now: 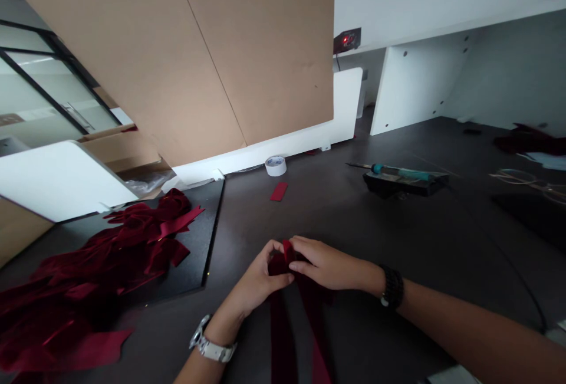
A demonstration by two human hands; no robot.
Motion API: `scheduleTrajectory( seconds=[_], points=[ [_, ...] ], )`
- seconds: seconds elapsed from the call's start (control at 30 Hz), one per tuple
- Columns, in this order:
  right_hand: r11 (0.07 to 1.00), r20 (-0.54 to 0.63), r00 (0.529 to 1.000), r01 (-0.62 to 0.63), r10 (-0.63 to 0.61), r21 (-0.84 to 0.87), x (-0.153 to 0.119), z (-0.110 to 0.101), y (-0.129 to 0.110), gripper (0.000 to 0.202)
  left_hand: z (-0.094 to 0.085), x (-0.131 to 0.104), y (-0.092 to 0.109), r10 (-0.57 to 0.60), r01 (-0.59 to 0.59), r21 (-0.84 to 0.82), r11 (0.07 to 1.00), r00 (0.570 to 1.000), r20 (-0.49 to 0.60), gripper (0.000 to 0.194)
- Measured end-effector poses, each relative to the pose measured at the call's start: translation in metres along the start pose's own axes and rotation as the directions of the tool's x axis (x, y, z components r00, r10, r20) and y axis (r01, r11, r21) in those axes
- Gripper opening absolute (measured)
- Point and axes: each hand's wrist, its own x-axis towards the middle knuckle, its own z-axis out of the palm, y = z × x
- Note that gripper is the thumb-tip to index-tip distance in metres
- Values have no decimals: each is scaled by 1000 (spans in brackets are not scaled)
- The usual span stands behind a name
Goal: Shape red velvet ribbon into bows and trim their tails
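A dark red velvet ribbon [283, 334] is gathered between my two hands, just above the dark tabletop, and its two tails hang down toward me. My left hand [260, 272] grips the folded ribbon from the left, thumb and fingers curled around it. From the other side my right hand [321, 263] pinches the ribbon's upright fold near the top. Part of the folded middle is hidden behind my fingers. To the left lies a large heap of red velvet ribbon bows [115, 254], partly on a black board [206, 236].
Ahead stand a tape roll [276, 166] and a small red piece [279, 192]. A soldering iron [402, 171] rests on a black box [380, 184] to the right, its cord trailing toward me. Eyeglasses [515, 177] lie far right. Cardboard panels [265, 48] rise behind.
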Motion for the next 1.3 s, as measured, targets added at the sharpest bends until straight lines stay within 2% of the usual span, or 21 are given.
scheduleTrajectory(
  seconds=[0.13,0.27,0.47,0.6,0.7,0.8,0.9,0.97,1.0,1.13,1.3],
  points=[
    [1000,-15,1000,-13,13,24,1,0,-1,5,4,1,0,80,-78,113,991,997,-20,34],
    [993,-65,998,-18,25,116,2,0,-1,3,8,0,2,132,-97,304,948,987,-96,26],
    [967,-115,993,7,23,253,5,1,0,7,14,-1,1,271,-129,522,843,940,-206,24],
    [948,-110,993,-10,48,317,6,0,-1,9,15,-2,-3,342,-150,639,755,920,-189,23],
    [919,-86,993,-45,85,391,6,-2,-1,11,14,-4,-4,426,-194,745,638,895,-132,22],
    [811,-16,982,-145,187,567,5,-3,1,13,12,-6,-2,561,-287,826,485,827,-42,26],
    [549,116,948,-268,296,792,4,-5,-1,15,12,-9,0,648,-328,880,343,761,31,29],
    [399,197,922,-327,332,857,4,-8,-5,14,12,-10,1,659,-329,909,257,748,85,31],
    [362,226,913,-349,339,865,4,-9,-7,13,12,-11,1,657,-333,918,214,745,117,32],
    [356,243,919,-349,310,867,3,-13,-11,15,10,-14,2,646,-356,929,100,733,212,34],
    [345,187,941,-282,282,895,4,-10,-4,19,10,-16,3,656,-392,917,70,711,254,33]
  ],
)
